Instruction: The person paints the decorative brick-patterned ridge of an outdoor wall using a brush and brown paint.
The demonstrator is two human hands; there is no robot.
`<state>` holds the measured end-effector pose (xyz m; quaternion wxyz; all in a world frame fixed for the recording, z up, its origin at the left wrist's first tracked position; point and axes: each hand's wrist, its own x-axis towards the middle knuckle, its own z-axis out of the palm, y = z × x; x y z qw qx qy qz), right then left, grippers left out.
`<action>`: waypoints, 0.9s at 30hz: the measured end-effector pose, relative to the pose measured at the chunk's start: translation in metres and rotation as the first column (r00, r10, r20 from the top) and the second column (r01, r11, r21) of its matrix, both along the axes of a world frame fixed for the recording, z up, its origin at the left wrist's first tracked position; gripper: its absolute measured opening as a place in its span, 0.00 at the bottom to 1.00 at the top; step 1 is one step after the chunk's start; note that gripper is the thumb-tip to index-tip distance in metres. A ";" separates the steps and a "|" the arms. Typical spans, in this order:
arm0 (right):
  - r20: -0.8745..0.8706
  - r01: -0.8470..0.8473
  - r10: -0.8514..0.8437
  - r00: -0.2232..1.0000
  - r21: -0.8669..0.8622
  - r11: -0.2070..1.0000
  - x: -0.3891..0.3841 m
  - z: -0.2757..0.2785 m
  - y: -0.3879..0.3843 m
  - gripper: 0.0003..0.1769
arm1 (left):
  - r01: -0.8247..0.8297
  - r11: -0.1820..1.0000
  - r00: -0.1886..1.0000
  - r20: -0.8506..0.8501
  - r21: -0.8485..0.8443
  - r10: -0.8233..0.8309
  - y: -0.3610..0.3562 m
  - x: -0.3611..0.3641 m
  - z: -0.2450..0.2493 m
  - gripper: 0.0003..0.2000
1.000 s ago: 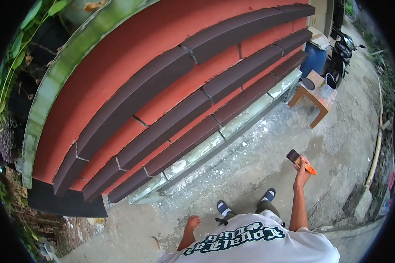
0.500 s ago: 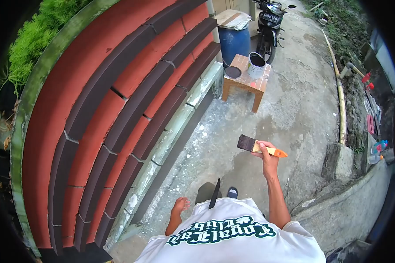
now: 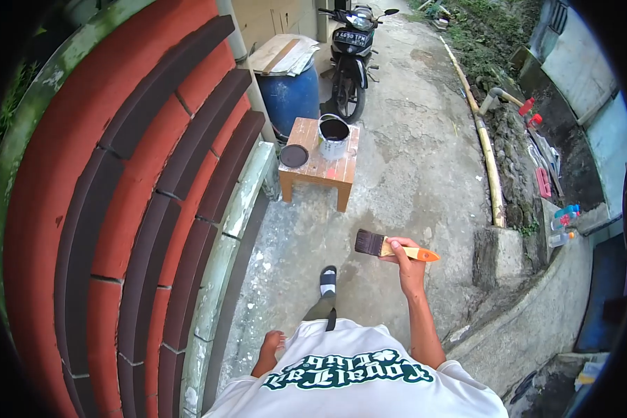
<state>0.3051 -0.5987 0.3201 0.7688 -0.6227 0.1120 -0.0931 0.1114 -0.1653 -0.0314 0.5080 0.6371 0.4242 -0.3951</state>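
Paintbrush (image 3: pixel 389 246) clamped in closed grip of right hand (image 3: pixel 409 263); left hand (image 3: pixel 270 343) hangs open and empty beside red wall (image 3: pixel 35 209)

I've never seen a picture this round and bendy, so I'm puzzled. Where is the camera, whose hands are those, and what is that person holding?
The camera sits on a person's head and looks down, so you see their white shirt at the bottom and their own two hands. The wide lens bends everything, which makes the red and brown wall look curved. The right hand holds a paintbrush with an orange handle and dark bristles. The left hand hangs beside the body and seems to hold nothing. Ahead on the concrete ground stands a small wooden table with an open paint can and a round lid on it. Behind it are a blue barrel and a parked motorbike.
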 end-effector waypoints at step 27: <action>-0.077 -0.427 0.427 0.901 0.021 0.904 0.541 -0.036 -0.207 0.18 | -0.396 0.917 0.892 0.257 0.052 0.371 -0.264 0.397 0.017 0.05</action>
